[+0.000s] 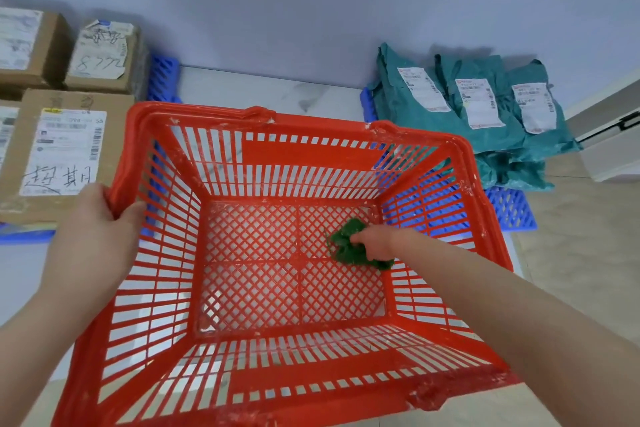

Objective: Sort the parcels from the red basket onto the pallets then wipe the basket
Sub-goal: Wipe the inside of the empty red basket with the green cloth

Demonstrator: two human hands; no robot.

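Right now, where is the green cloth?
In the head view, the green cloth sits on the mesh floor of the red basket, near its far right corner, gripped by the right hand.

**What I cannot see**

My right hand (372,243) has its fingertips buried in the cloth (346,241), which covers the basket (304,152) floor beneath it. My left hand (93,218) grips the left rim, and its fingertips are out of sight on the rim's outer side. The basket's near left corner runs off the bottom edge. The boxes (117,121) are cut by the left edge, and the fine print on their labels (65,149) is too small to read. Boxes and basket hide most of the left pallet (162,76). Bags (485,104) cover much of the right pallet (509,208), and the lower bags are mostly buried. The cabinet (609,135) is cut off at right.
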